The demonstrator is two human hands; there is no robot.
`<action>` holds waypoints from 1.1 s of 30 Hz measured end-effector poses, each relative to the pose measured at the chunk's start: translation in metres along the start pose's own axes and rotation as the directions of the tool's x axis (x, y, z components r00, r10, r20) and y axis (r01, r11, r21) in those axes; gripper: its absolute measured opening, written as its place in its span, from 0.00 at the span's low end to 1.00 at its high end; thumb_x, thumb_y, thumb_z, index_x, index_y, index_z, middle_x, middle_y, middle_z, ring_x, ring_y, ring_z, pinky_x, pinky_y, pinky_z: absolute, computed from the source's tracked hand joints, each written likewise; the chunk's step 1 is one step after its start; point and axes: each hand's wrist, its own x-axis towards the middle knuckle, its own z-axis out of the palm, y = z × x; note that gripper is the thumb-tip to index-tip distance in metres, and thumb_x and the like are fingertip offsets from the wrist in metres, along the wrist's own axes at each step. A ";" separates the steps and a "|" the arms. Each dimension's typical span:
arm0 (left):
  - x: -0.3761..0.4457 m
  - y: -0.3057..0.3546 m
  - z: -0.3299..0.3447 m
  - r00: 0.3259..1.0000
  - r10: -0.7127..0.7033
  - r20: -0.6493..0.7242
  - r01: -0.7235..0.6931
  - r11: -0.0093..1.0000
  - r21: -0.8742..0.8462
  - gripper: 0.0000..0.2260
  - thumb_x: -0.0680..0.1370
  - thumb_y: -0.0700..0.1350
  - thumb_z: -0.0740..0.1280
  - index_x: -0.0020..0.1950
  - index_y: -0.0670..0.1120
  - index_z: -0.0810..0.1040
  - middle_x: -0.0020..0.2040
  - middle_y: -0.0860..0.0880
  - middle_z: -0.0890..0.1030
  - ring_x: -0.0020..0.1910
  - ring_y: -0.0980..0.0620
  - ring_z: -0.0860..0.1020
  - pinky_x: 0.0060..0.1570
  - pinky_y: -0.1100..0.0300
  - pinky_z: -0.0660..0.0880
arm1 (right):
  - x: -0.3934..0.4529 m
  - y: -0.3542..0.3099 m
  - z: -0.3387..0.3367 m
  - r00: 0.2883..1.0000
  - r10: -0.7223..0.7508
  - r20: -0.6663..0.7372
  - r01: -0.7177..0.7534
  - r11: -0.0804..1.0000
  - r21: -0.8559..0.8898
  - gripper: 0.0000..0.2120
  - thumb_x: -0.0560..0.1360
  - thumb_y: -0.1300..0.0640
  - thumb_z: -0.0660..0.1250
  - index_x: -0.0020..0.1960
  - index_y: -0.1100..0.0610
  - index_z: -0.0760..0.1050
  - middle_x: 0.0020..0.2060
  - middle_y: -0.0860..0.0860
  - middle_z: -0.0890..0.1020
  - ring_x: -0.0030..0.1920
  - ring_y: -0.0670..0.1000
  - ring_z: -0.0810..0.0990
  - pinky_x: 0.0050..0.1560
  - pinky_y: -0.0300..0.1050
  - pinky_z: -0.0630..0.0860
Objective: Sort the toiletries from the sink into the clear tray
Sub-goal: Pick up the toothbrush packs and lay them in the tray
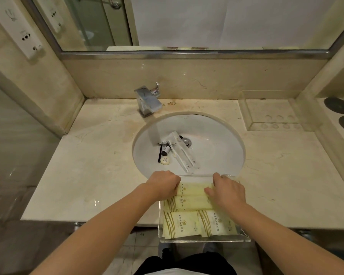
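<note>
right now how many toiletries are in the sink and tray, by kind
Yellow packets in the tray: 4
White sachets in the sink: 2
Black razor: 1
Small bottle: 1
Soap: 1
Total: 9

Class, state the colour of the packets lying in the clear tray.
Pale yellow packets with olive-gold stripes and a small flower logo, seen in the head view.
</note>
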 end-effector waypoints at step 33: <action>0.123 -0.035 0.002 0.861 -0.380 0.338 0.468 0.330 -0.820 0.18 0.78 0.48 0.65 0.66 0.43 0.73 0.57 0.48 0.72 0.53 0.48 0.75 0.56 0.53 0.77 | 0.160 -0.021 0.038 0.868 -0.094 0.487 -0.158 0.879 0.451 0.23 0.75 0.53 0.66 0.69 0.55 0.69 0.67 0.56 0.71 0.64 0.56 0.74 0.56 0.44 0.69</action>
